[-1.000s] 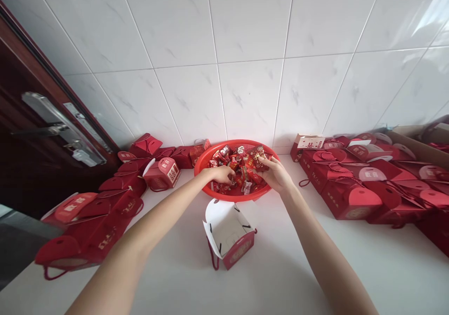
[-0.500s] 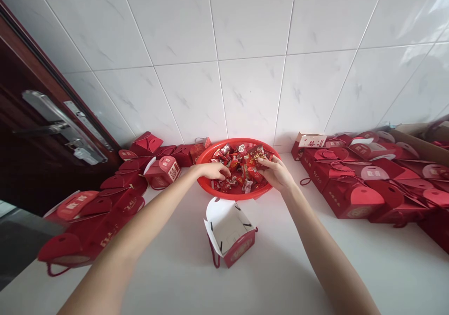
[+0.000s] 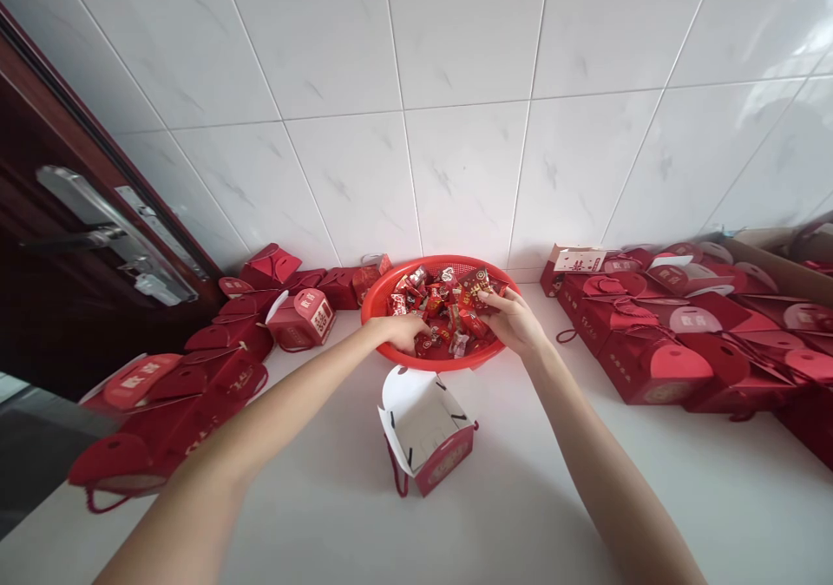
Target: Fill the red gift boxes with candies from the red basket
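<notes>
A red plastic basket holds many wrapped candies in red and gold. My left hand reaches over its left rim, fingers curled down among the candies; whatever they hold is hidden. At the right side, my right hand has thumb and fingers closed on a dark red, gold-printed candy packet. In front of the basket stands a red gift box, its white-lined flaps apart and its inside bare, with a cord handle hanging at its left.
Red gift boxes stand in rows on the left, with one lighter box near the basket. More closed boxes fill the right side, a cardboard carton behind. A tiled wall rises at the back; a door is at left.
My left hand has shifted slightly and dipped deeper into the candies, its fingertips now less visible. The right hand stays nearly where it was with the packet. The basket has slid slightly left.
</notes>
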A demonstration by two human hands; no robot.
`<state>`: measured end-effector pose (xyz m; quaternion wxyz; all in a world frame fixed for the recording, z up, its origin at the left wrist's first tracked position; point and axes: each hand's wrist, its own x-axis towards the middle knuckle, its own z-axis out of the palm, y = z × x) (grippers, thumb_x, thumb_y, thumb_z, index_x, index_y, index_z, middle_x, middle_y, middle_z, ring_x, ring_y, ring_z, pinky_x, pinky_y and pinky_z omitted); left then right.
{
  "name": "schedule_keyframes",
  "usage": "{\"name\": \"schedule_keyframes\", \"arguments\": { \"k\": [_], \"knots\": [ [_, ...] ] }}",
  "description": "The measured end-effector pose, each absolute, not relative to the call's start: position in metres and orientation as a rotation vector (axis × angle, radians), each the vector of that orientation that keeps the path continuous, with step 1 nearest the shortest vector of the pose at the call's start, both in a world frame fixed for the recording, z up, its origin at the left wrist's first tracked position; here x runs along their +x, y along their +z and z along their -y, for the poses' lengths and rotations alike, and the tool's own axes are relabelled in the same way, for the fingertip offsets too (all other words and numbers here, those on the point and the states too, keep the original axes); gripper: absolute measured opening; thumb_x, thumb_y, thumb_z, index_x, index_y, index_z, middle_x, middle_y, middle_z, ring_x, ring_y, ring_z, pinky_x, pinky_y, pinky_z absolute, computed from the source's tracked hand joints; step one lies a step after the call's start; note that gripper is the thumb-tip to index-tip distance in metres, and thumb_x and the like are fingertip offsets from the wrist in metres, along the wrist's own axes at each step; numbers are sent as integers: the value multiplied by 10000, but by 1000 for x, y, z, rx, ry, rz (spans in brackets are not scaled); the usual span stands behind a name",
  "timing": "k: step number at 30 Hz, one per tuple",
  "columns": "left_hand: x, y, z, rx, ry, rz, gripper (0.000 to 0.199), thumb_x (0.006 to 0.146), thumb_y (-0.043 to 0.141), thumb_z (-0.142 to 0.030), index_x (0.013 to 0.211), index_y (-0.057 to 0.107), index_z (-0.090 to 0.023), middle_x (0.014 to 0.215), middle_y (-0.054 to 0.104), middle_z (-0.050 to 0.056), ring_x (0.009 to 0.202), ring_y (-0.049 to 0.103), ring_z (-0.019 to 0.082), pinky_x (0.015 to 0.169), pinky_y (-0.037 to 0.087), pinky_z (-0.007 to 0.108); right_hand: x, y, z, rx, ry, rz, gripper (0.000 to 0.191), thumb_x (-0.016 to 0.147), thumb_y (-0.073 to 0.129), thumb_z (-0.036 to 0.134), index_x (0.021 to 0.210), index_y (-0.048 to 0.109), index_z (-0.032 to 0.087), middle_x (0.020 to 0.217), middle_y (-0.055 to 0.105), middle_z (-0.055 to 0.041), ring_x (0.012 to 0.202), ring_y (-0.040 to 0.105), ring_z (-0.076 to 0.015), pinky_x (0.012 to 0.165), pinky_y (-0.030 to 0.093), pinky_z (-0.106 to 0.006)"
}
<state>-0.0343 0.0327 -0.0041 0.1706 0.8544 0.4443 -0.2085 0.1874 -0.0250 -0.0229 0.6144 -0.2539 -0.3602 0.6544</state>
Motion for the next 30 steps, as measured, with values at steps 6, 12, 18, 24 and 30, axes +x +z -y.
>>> {"name": "schedule_keyframes", "arguments": {
  "k": [6, 12, 18, 24, 30],
  "knots": [
    [-29, 0, -35, 2487, -339, -1543, 367, 794, 675, -488, 987, 693, -176, 940, 733, 102, 871, 684, 304, 727, 499, 329, 186, -22, 26, -594, 1505, 796, 279, 609, 890, 214, 802, 689, 225, 908, 778, -15, 933, 716, -233, 793, 610, -374],
    [-42, 11, -47, 2495, -138, -1665, 429, 740, 732, -506, 995, 702, -163, 1062, 704, 123, 988, 667, 335, 820, 511, 349, 187, -24, 20, -542, 1482, 644, 255, 650, 846, 134, 842, 700, 215, 902, 782, -23, 929, 727, -230, 798, 616, -361],
    [-24, 15, -41, 2563, 75, -1381, 455, 871, 641, -373, 1290, 630, -198, 1285, 665, 86, 1217, 595, 265, 1033, 449, 313, 189, -28, 15, -494, 1456, 523, 160, 718, 789, 124, 813, 704, 220, 897, 779, -19, 965, 726, -222, 871, 613, -356],
    [31, -5, -36, 2501, 85, -1284, 292, 901, 623, -395, 1106, 682, -195, 1026, 752, 43, 922, 693, 222, 786, 509, 273, 189, -30, 12, -500, 1423, 459, 161, 725, 770, 92, 803, 704, 218, 869, 777, -3, 915, 730, -190, 858, 616, -326],
    [39, 2, -51, 2488, 68, -1449, 261, 820, 630, -224, 1067, 714, -223, 1040, 764, 52, 913, 696, 238, 729, 499, 279, 190, -31, 12, -503, 1404, 459, 153, 716, 779, 99, 780, 697, 212, 868, 773, -6, 910, 733, -190, 869, 608, -326]
  ]
}}
